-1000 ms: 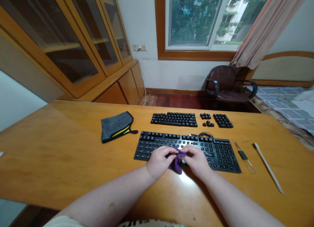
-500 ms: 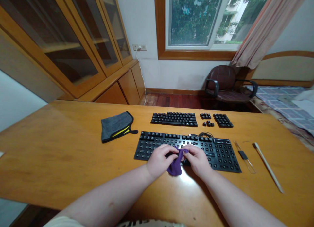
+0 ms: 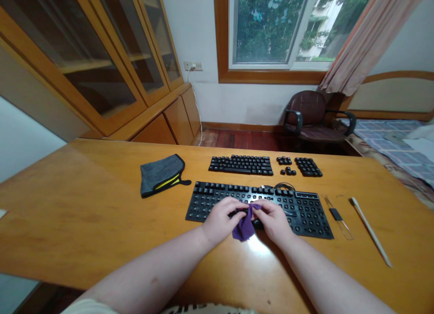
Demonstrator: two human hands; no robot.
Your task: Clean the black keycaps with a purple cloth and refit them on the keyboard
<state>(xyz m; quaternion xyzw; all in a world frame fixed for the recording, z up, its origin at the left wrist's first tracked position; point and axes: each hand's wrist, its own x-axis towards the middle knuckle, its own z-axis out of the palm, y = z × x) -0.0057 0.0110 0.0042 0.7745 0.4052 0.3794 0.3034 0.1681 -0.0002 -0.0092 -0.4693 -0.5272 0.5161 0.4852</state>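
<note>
A small purple cloth (image 3: 244,226) hangs between my two hands at the near edge of a black keyboard base (image 3: 307,214). My left hand (image 3: 219,221) pinches the cloth's left side with closed fingers. My right hand (image 3: 274,221) grips the cloth's right side, fingers curled, and a dark small piece shows under it that I cannot name. Both hands rest over the keyboard's lower middle rows. Several black keycaps (image 3: 241,164) lie in rows on the wooden table (image 3: 84,214) behind the keyboard.
A folded grey cloth with yellow trim (image 3: 161,175) lies left of the keycaps. Right of the keyboard lie a clear tool with a black clip (image 3: 337,214) and a pale stick (image 3: 371,232). A dark armchair (image 3: 313,115) stands beyond the table.
The cloth has shifted slightly between my fingers and its hanging end sits a little higher. My hands stay in nearly the same spot over the keyboard.
</note>
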